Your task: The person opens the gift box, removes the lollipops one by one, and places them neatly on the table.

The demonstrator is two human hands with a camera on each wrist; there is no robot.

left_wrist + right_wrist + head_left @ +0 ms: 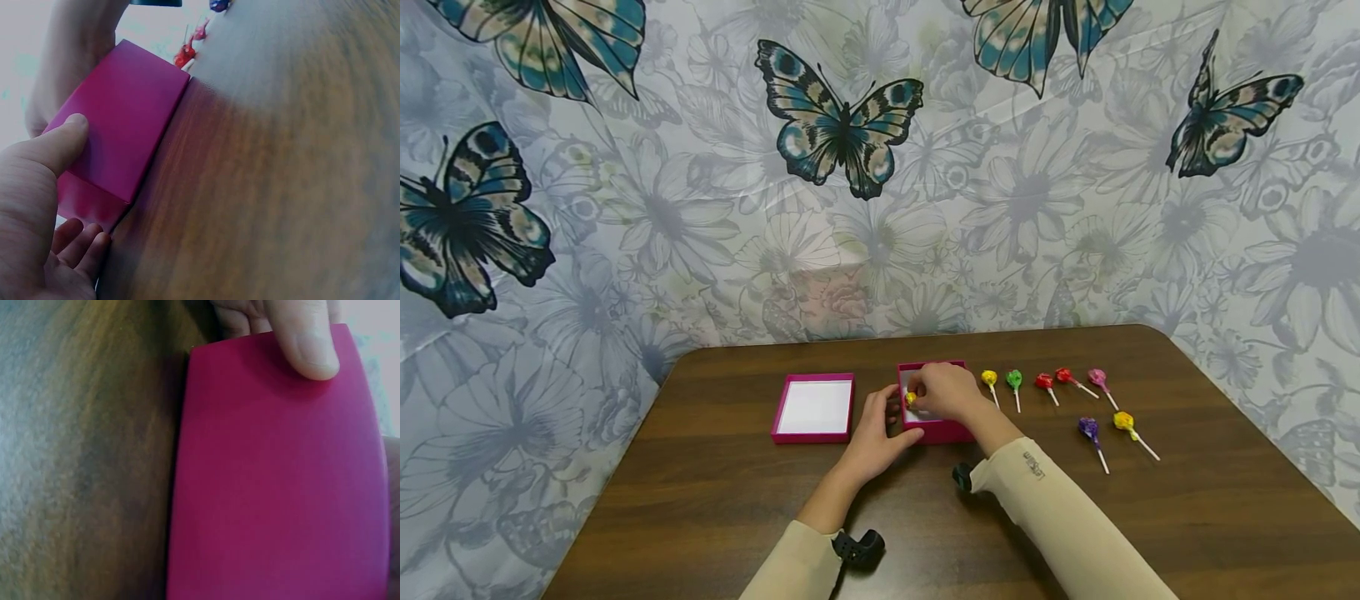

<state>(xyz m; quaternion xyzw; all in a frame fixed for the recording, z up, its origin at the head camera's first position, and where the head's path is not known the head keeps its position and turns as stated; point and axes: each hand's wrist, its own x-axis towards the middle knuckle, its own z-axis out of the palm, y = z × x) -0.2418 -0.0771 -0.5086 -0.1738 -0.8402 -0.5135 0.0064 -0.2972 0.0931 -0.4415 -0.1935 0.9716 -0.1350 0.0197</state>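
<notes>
A deep pink box [951,432] with a white inside stands on the table. My left hand [874,435] steadies its near left corner: the thumb [72,134] presses the front wall and the fingers lie along the left side. Inside the box, my right hand [946,392] pinches a yellow lollipop [911,399] near the left wall; its stick is hidden. In the right wrist view the box's front wall [275,481] fills much of the picture, and it hides most of the right hand.
Left of the box lies a shallow pink lid [812,437], white inside. To the right are lollipops: yellow [989,378], green [1014,379], red [1044,382], another red [1063,375], pink [1097,377], purple [1088,427] and a second yellow [1124,421]. A butterfly-patterned cloth [880,250] hangs behind the table.
</notes>
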